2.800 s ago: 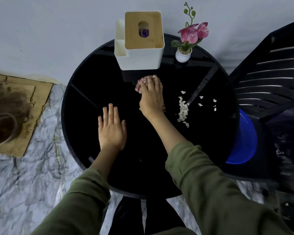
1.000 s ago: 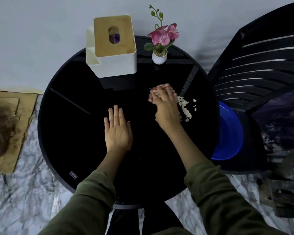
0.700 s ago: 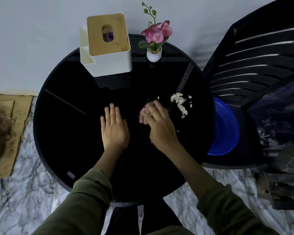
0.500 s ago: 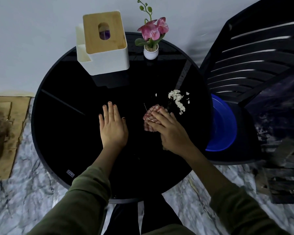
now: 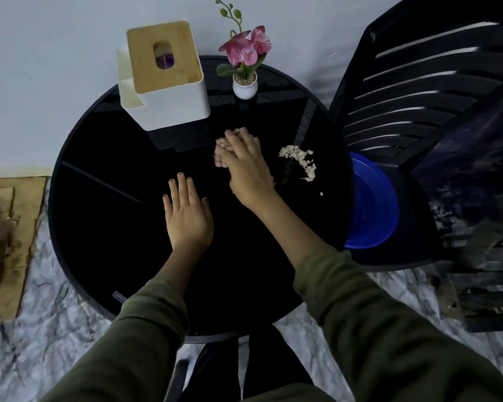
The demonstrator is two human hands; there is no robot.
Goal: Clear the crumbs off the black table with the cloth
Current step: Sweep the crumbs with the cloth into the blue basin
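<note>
Table: round black table (image 5: 105, 227) with a glossy top and a thin rim, set against a pale wall (image 5: 41, 68).
Floor: grey-white marble-pattern floor (image 5: 41, 329); a stained sheet of cardboard (image 5: 9, 242) lies at the left.
Chair: dark slatted chair (image 5: 424, 91) stands just right of the table, with a blue bowl (image 5: 372, 204) on its seat beside the table's rim.
Back of table: white tissue box (image 5: 163, 79) with a wooden lid, and next to it a small white pot (image 5: 245, 86) with pink flowers.
Crumbs: pale crumbs (image 5: 301, 162) lie in a loose pile on the right part of the top, near the edge by the bowl; one stray bit sits a little below the pile.
Cloth: pinkish cloth (image 5: 222, 153) lies bunched on the table under the fingers, left of the crumbs and apart from them; blurred.
Right hand: right hand (image 5: 249, 172) presses down on the cloth with fingers curled over it.
Left hand: left hand (image 5: 188, 216) rests flat on the table, palm down, fingers spread, holding nothing.
Sleeves: both arms are in olive-green sleeves (image 5: 375, 329).
Writing: a small label (image 5: 119, 296) on the table's near-left rim; its text is too small to read.
</note>
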